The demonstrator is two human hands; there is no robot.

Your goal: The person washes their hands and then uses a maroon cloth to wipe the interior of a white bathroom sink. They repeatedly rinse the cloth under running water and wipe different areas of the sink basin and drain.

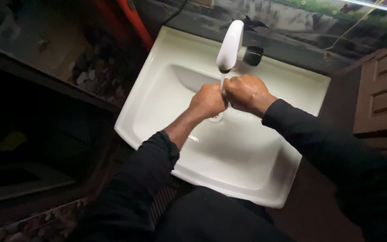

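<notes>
**Hands under the tap, mid-wash**

Both hands are over the white sink [166, 85], right below the white tap [230, 42]. The left hand [208, 101] is curled into a loose fist, and the right hand [246, 92] is curled the same way, knuckles up, the two pressed against each other. A thin stream of water [222, 83] runs from the spout and lands right where they meet. Neither hand seems to hold anything; if there's something small tucked between them, I can't tell.

How far along? My guess is the middle of a wash: water is on, hands are wet-looking and together, no foam that I can see, and the tap isn't shut off yet. Black sleeves are pushed up a bit on the left arm.

The drain [216, 118] sits just below the hands. A black knob [252, 55] is right of the tap. The sink basin looks clean and glossy. Around the sink it's dim: dark patterned wall tiles behind, a wooden panel [384, 85] to its right, and a dark shelf area to its left.
</notes>
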